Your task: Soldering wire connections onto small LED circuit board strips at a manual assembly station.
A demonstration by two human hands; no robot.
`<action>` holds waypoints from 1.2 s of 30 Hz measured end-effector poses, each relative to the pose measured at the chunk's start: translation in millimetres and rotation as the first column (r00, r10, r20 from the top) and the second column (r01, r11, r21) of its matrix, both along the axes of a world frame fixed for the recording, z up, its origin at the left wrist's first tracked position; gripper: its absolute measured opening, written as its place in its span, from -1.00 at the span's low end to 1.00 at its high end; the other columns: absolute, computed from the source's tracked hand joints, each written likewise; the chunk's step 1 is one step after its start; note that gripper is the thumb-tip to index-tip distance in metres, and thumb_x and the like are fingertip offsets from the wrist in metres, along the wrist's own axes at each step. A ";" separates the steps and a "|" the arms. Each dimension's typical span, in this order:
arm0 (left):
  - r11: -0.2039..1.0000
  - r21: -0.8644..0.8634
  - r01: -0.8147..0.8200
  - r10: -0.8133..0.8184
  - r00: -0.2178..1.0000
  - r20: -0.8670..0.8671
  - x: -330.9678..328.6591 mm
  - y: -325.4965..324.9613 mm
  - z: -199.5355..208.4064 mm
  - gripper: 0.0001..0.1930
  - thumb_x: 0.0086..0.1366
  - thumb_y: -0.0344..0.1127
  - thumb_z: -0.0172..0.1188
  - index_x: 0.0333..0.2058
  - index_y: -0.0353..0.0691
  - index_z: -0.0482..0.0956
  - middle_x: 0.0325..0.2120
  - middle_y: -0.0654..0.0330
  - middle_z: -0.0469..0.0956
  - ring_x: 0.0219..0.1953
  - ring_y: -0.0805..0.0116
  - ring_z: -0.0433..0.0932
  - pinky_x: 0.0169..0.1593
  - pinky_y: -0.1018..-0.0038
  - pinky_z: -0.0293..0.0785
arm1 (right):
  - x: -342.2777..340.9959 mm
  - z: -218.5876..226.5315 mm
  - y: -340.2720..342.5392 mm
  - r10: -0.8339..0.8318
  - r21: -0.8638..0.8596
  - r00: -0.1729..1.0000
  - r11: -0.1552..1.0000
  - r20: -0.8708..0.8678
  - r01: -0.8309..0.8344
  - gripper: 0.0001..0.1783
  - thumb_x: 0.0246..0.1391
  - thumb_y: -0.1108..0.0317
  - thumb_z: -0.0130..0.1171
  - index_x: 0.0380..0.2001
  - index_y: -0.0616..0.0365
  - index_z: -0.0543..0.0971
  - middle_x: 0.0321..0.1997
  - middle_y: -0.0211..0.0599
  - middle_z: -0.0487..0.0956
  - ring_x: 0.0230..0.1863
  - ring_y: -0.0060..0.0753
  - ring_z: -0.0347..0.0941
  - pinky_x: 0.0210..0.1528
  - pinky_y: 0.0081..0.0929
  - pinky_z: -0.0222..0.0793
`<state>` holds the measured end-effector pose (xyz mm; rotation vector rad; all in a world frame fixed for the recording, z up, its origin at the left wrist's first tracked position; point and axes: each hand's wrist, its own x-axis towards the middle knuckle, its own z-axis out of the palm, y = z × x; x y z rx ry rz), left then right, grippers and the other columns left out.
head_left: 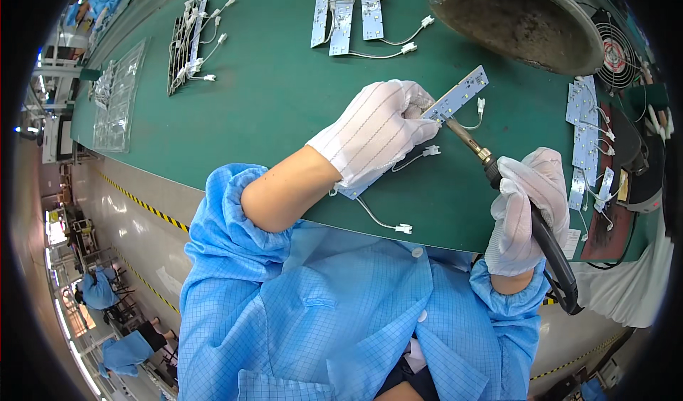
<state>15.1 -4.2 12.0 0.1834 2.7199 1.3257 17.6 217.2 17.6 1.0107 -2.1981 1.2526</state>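
Since both hands meet at the light strip (462,94), its angle is what counts. My left hand (380,127) pinches its near end; the strip sticks out toward 2 o'clock, long axis 8-to-2, components facing up. My right hand (530,212) is wrapped round the soldering iron (492,168), fingers closed on the handle. Iron runs 5-to-11, tip at the strip's lower edge just beside my left fingertips; contact or hairline gap, can't tell. Left is the nearer hand, touching; from my right hand the strip lies at 11 o'clock. Second strip (358,190) is partly under my left hand, at its 7 o'clock. Writing: nothing I can read on the strip, markings too small. White paper tag (571,243) at my right hand's 4 o'clock, print illegible. Fan (616,56) at its 2 o'clock carries a reddish hub mark, also unclear.
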 end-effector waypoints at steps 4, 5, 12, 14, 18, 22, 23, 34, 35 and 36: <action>0.999 -0.038 0.030 -0.032 0.998 -0.048 0.6 -0.8 -2.7 -0.72 0.16 -0.26 0.16 -0.29 -0.40 0.56 -0.65 0.08 0.38 -0.54 0.07 0.41 -0.40 0.29 0.37 | -0.1 0.3 -2.8 0.035 0.018 0.999 0.999 -0.003 -0.035 -0.83 0.01 0.47 0.00 -0.32 0.29 0.49 -0.37 -0.05 0.58 -0.46 -0.28 0.31 -0.31 -0.33 0.27; 0.998 -0.050 0.039 -0.044 0.994 -0.097 0.7 -0.9 -4.0 -0.72 0.16 -0.25 0.16 -0.30 -0.40 0.56 -0.65 0.07 0.38 -0.54 0.07 0.41 -0.40 0.29 0.37 | 0.4 -1.1 -2.6 0.018 0.003 0.999 1.000 0.042 -0.018 -0.84 0.01 0.47 0.00 -0.33 0.29 0.50 -0.38 -0.06 0.58 -0.45 -0.28 0.31 -0.31 -0.33 0.26; 0.994 -0.100 0.050 -0.060 0.993 -0.103 1.5 -1.2 -5.5 -0.75 0.17 -0.24 0.16 -0.33 -0.35 0.57 -0.63 0.04 0.36 -0.53 0.07 0.41 -0.41 0.29 0.36 | 1.5 -1.1 -5.3 0.022 0.025 1.000 0.999 0.007 -0.022 -0.82 0.00 0.48 0.01 -0.31 0.29 0.50 -0.41 -0.09 0.56 -0.45 -0.29 0.30 -0.32 -0.35 0.25; 0.999 0.004 -0.039 0.038 0.997 0.068 -0.1 1.9 -0.6 -0.77 0.16 -0.24 0.17 -0.34 -0.31 0.59 -0.60 0.06 0.39 -0.51 0.11 0.43 -0.41 0.31 0.36 | 1.8 -1.6 -4.6 0.015 0.032 0.999 0.999 0.030 -0.016 -0.82 -0.01 0.48 0.00 -0.31 0.30 0.50 -0.41 -0.08 0.56 -0.46 -0.30 0.30 -0.31 -0.34 0.25; 0.980 -0.180 0.087 -0.123 0.972 -0.202 0.4 -3.7 -5.7 -0.76 0.16 -0.24 0.15 -0.33 -0.31 0.59 -0.58 0.07 0.43 -0.49 0.13 0.45 -0.39 0.33 0.38 | 2.2 -1.5 -2.2 -0.012 0.051 0.994 0.999 0.111 0.006 -0.82 -0.02 0.49 -0.01 -0.33 0.32 0.50 -0.41 -0.04 0.57 -0.47 -0.30 0.28 -0.30 -0.33 0.26; 0.997 -0.043 0.063 -0.063 0.998 0.012 0.5 -3.3 2.6 -0.67 0.15 -0.20 0.16 -0.25 -0.39 0.57 -0.52 0.03 0.46 -0.47 0.16 0.45 -0.32 0.34 0.40 | -2.6 1.2 -1.8 0.008 0.035 1.000 0.999 0.002 -0.008 -0.84 -0.03 0.50 -0.02 -0.37 0.33 0.50 -0.43 0.00 0.56 -0.47 -0.28 0.30 -0.29 -0.32 0.27; 0.995 -0.032 0.097 -0.099 0.991 -0.088 1.7 -3.7 1.7 -0.71 0.18 -0.23 0.13 -0.28 -0.38 0.58 -0.55 0.05 0.42 -0.48 0.12 0.44 -0.35 0.31 0.40 | -4.0 0.6 -1.5 0.047 -0.121 0.995 0.992 0.091 -0.036 -0.84 -0.02 0.49 -0.02 -0.38 0.33 0.50 -0.43 0.01 0.56 -0.47 -0.27 0.31 -0.29 -0.32 0.27; 0.999 0.046 -0.019 0.017 0.999 0.048 -0.9 -4.5 -0.2 -0.64 0.14 -0.19 0.17 -0.28 -0.44 0.55 -0.62 0.01 0.40 -0.52 0.09 0.41 -0.36 0.31 0.39 | 1.9 -1.7 -0.6 -0.040 0.105 0.997 0.993 -0.068 0.047 -0.85 0.01 0.45 0.03 -0.36 0.27 0.52 -0.39 -0.08 0.58 -0.45 -0.30 0.32 -0.30 -0.32 0.28; 0.998 0.059 -0.035 0.033 0.999 0.038 -0.8 -4.5 -0.7 -0.64 0.13 -0.18 0.18 -0.27 -0.45 0.55 -0.63 0.01 0.40 -0.54 0.09 0.40 -0.37 0.30 0.39 | 1.8 -1.1 -0.6 -0.034 0.102 0.998 0.994 -0.056 0.039 -0.85 0.01 0.45 0.03 -0.35 0.27 0.52 -0.39 -0.09 0.58 -0.45 -0.30 0.32 -0.30 -0.32 0.28; 0.998 0.059 -0.035 0.033 0.999 0.038 -1.0 -4.5 -0.9 -0.64 0.13 -0.18 0.18 -0.27 -0.45 0.55 -0.63 0.01 0.40 -0.54 0.09 0.40 -0.37 0.30 0.39 | 1.4 -0.2 -0.7 -0.027 0.098 0.999 0.995 -0.045 0.031 -0.85 0.01 0.45 0.03 -0.35 0.27 0.52 -0.39 -0.09 0.58 -0.45 -0.30 0.32 -0.30 -0.32 0.28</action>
